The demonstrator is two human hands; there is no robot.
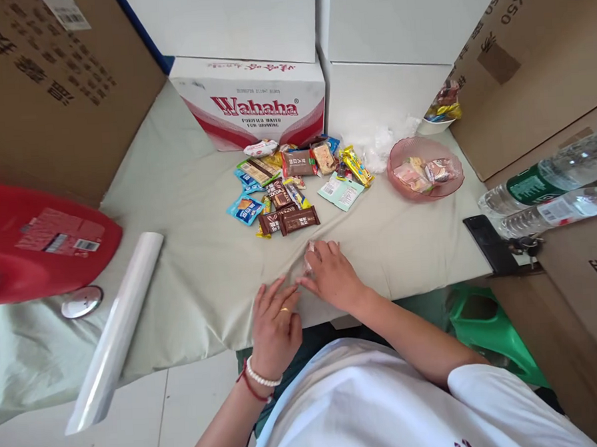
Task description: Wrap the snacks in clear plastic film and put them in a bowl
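Note:
My right hand point(334, 275) rests at the front of the cloth-covered table, its fingers curled over a small piece in clear wrapping point(310, 255). Most of that piece is hidden under the fingers, so its kind does not show. Beside it, my left hand point(278, 324) lies with fingers stretched out on the cloth near the front edge, holding nothing. Beyond both hands is a pile of packaged snacks, with brown cocoa bars point(299, 220), a blue packet point(245, 209), a pale green packet point(341, 191) and a yellow wrapper point(356, 166).
A pink clear bowl point(400, 178) holds several wrapped snacks. At left lie a plastic film roll point(118, 326), a round tin point(81, 303) and a red container point(39, 237). A Wahaha carton point(267, 112) stands behind; bottles point(551, 180) and a phone point(487, 243) are at right.

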